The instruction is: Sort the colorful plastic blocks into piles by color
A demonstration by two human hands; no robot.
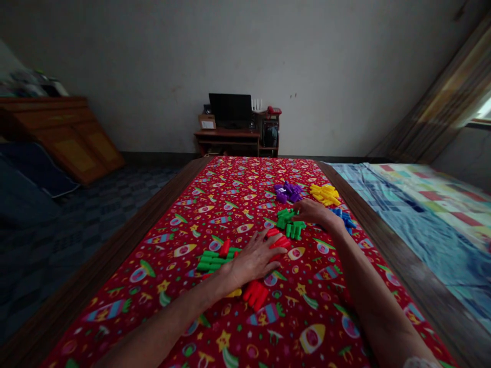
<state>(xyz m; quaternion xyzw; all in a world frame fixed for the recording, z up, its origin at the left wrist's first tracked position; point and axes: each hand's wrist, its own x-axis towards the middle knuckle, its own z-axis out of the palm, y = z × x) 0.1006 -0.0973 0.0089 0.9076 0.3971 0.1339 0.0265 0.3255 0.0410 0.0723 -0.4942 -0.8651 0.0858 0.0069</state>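
My left hand (253,258) lies palm down with its fingers spread. Its fingertips rest on red plastic blocks (282,241). Under and beside its wrist is a flat assembly of green tubes (210,260) with a red block (225,248) on it; the hand hides part of this. More red blocks (255,294) lie just below the hand, near a yellow piece (235,293) partly covered by the wrist. My right hand (315,212) reaches left, its thumb and fingers closed at the edge of a green block in the green pile (286,219). Another green block (296,230) lies nearer me.
Purple blocks (288,192), yellow blocks (325,194) and blue blocks (346,220) form piles around my right hand. A red patterned cloth (153,286) covers the long table. A bed (402,220) stands on the right, a desk with a monitor (230,108) beyond.
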